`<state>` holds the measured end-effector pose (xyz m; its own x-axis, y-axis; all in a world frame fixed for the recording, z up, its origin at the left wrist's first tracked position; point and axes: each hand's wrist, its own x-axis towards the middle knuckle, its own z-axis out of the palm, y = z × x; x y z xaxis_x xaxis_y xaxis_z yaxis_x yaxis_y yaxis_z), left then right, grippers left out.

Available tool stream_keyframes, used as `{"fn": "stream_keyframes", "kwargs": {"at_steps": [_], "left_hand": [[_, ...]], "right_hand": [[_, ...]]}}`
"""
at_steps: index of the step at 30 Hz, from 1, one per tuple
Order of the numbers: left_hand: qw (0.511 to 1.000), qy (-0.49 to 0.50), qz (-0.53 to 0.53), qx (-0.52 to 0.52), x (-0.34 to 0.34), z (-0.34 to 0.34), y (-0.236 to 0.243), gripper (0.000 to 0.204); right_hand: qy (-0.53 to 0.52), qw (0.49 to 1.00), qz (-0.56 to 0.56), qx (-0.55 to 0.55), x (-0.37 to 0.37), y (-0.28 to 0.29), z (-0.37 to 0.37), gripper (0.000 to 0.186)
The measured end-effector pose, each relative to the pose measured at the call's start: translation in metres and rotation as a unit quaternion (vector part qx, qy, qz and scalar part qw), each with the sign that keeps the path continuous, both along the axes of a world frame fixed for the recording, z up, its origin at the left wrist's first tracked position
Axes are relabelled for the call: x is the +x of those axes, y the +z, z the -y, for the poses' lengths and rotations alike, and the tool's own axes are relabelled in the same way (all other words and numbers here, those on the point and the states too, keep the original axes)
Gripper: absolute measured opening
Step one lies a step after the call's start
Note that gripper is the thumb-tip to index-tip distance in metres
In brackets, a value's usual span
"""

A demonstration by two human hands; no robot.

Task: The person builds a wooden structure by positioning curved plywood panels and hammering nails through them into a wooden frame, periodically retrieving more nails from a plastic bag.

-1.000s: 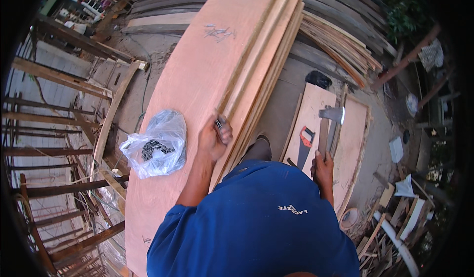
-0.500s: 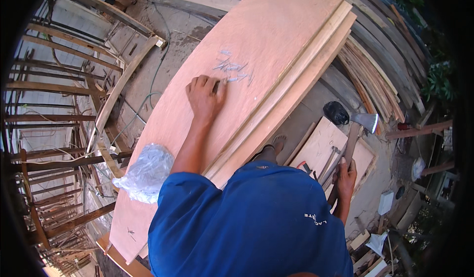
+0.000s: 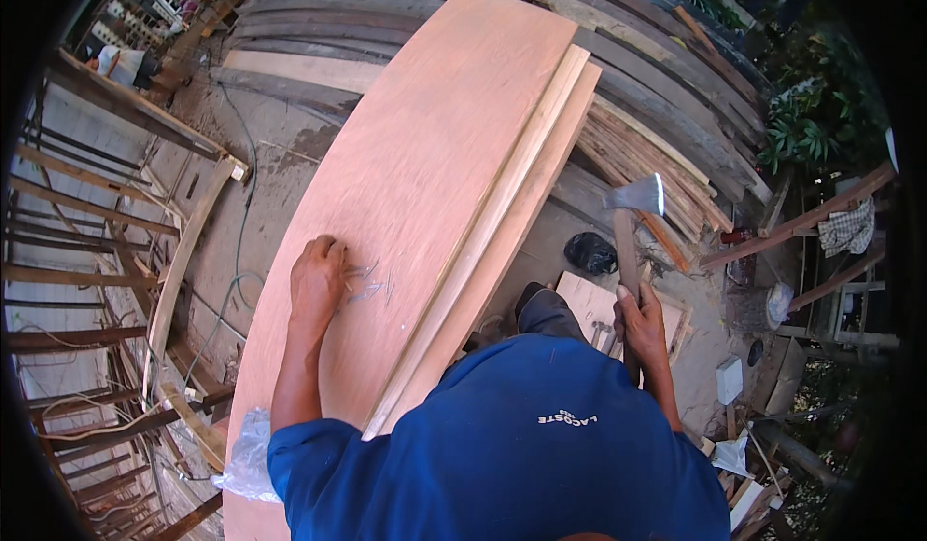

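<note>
A long, curved-edged panel of pinkish plywood (image 3: pixel 425 145) lies in front of me and to my left, on top of more boards. My left hand (image 3: pixel 319 276) rests on it, fingers curled down beside a small scatter of nails (image 3: pixel 367 288). Whatever those fingertips pinch is hidden beneath them. On my right side, my right hand (image 3: pixel 642 327) is wrapped around the wooden handle of an axe (image 3: pixel 637 195). The axe is held with its metal head up and its blade turned to the right.
A crumpled clear plastic bag (image 3: pixel 253 454) sits by my left elbow. Long planks (image 3: pixel 386 5) are stacked beyond the panel. A black bag (image 3: pixel 591 252) and a small board with tools (image 3: pixel 599 329) lie on the right. Wooden framing (image 3: pixel 92 276) stands at left.
My view has shifted, so the panel and nails appear lower and farther left. The axe has risen relative to the panel, and my left hand now covers part of the nails.
</note>
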<state>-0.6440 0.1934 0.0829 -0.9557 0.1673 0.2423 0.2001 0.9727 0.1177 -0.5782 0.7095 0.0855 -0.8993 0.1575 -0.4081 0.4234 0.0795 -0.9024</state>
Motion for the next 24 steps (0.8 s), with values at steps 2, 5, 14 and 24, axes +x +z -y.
{"fn": "stream_keyframes", "kwargs": {"at_steps": [2, 5, 14, 24], "left_hand": [[0.999, 0.003, 0.032, -0.031, -0.008, -0.003, 0.007, 0.013], [0.993, -0.017, 0.072, -0.092, -0.019, -0.007, 0.014, 0.007], [0.984, 0.132, 0.104, 0.062, -0.068, -0.038, 0.051, 0.008], [0.932, 0.251, -0.003, 0.26, -0.395, -0.084, 0.035, 0.037]], "right_hand": [[0.003, 1.0, -0.008, 0.019, -0.03, 0.001, -0.003, 0.025], [0.036, 0.999, -0.019, 0.008, -0.077, 0.001, -0.008, 0.027], [0.067, 0.994, -0.07, -0.054, -0.274, -0.03, -0.059, 0.031], [0.032, 0.952, -0.286, -0.103, -0.544, -0.068, -0.053, 0.035]]}}
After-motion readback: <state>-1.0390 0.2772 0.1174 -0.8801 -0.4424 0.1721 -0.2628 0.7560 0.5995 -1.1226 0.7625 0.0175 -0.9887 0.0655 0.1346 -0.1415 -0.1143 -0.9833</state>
